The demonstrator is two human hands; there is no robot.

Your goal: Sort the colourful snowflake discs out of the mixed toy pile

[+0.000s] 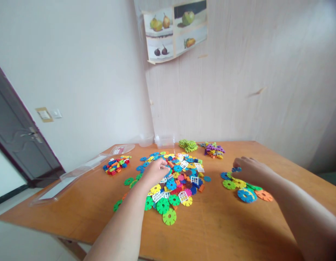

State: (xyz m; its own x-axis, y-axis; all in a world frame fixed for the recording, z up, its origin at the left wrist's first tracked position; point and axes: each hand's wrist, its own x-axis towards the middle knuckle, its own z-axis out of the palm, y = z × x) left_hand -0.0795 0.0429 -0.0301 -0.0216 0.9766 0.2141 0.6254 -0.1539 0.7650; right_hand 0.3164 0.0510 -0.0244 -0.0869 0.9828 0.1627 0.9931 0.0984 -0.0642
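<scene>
My left hand (155, 172) is over the big mixed pile of plastic pieces, its fingers curled together; whatever they may hold is hidden. Around it lie notched plastic discs, among them a green disc (163, 205) and a blue disc (171, 185), plus a white lattice window piece (183, 197). On the right, my right hand (249, 169) has a small blue notched disc (236, 169) at its fingertips. Beneath that hand is a smaller group of discs, with a large blue disc (245, 195), an orange disc (264, 195) and a lime disc (229, 184).
Small bricks (116, 165) lie in a heap at the left. Lime pieces (188, 145) and purple pieces (213, 149) are stacked at the back. Clear plastic containers (164, 141) stand by the wall, and transparent lids (72, 177) lie along the left edge of the wooden table (211, 232).
</scene>
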